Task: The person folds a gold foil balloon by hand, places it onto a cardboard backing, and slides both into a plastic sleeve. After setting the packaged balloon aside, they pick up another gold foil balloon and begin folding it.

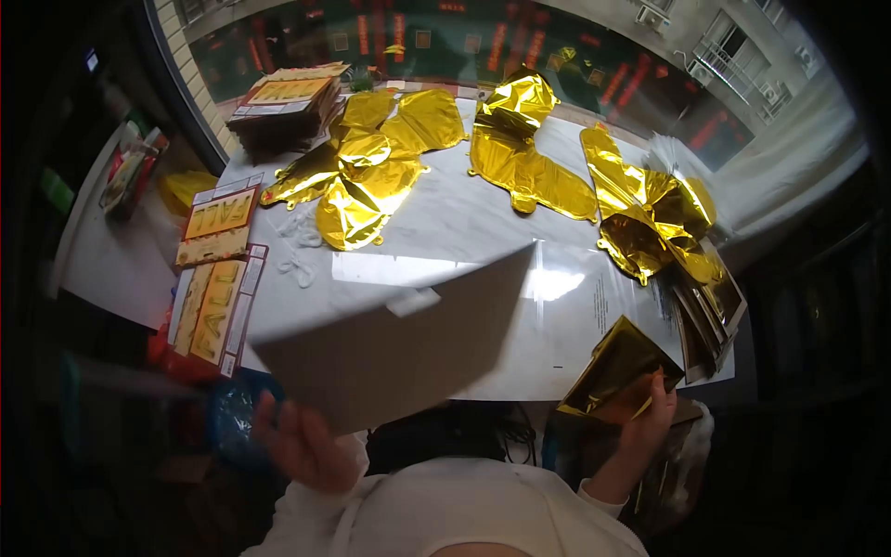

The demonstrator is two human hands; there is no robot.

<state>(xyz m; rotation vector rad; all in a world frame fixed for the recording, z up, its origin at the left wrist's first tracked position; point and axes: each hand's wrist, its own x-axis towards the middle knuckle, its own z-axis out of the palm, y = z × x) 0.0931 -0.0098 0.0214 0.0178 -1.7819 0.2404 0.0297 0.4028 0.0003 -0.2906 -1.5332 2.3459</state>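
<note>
A large grey-brown card sheet (408,348) with a small notch hangs tilted over the front of the table. My left hand (306,446) is at its lower left corner, blurred, with fingers apart; whether it touches the card cannot be made out. My right hand (650,413) is closed on a folded gold foil piece (617,371) at the table's front right edge. Beyond the card, a clear plastic sheet (571,320) lies flat on the white table (436,195).
Gold foil balloons (367,176) lie spread at the back, centre (534,172) and right (650,209). Printed FALL cards (218,311) lie along the left edge; a stack (288,107) stands behind. Flat packets (701,325) lean at the right. A blue bag (237,422) hangs front left.
</note>
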